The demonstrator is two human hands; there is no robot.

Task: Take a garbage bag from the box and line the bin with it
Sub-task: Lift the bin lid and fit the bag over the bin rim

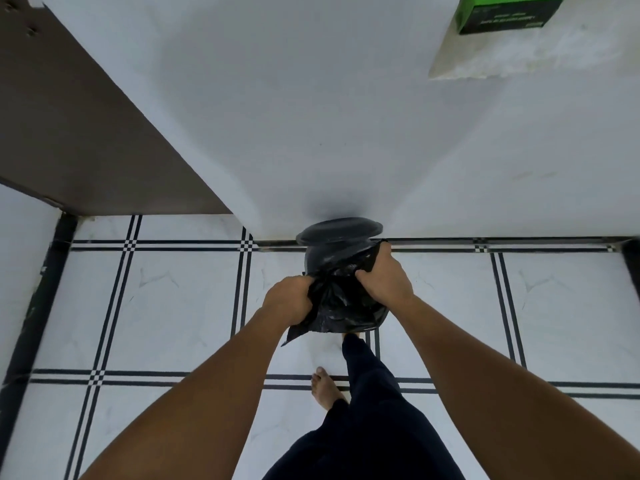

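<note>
Black plastic bunches under curled fingers: the left hand (287, 299) and right hand (382, 277) each grip the garbage bag (341, 303) at opposite sides, over the mouth of the bin (337, 237) by the wall. The film may tear or slip off the rim if stretched unevenly (it looks thin). The green box (505, 12) sits on a ledge (485, 60), well apart.
</note>
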